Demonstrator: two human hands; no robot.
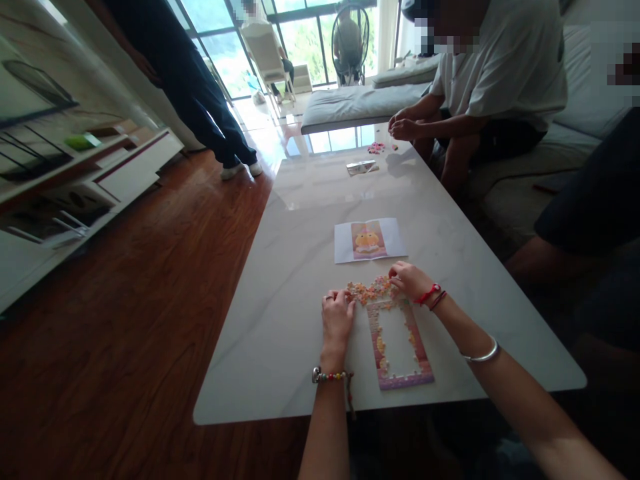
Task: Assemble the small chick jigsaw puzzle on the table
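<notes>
A rectangular jigsaw frame [424, 343] lies near the front edge of the table, its border joined and its middle showing bare tabletop. Just beyond it spreads a heap of loose puzzle pieces [370, 292] in orange, pink and yellow. My left hand [338, 319] rests at the left end of the heap, fingers bent but apart, tips touching the outer pieces. At the heap's right end is my right hand [411, 280], its fingers drawn together over the pieces; whatever is between the fingertips is hidden. A creased sheet with a printed picture [369, 240] lies behind the heap.
The white marble-look table [280, 320] stretches away from me. Farther along lie a flat silvery packet [363, 167] and a small pink pile [376, 147]. A seated person [505, 87] leans over the far right edge; another person [195, 80] stands left on the wooden floor.
</notes>
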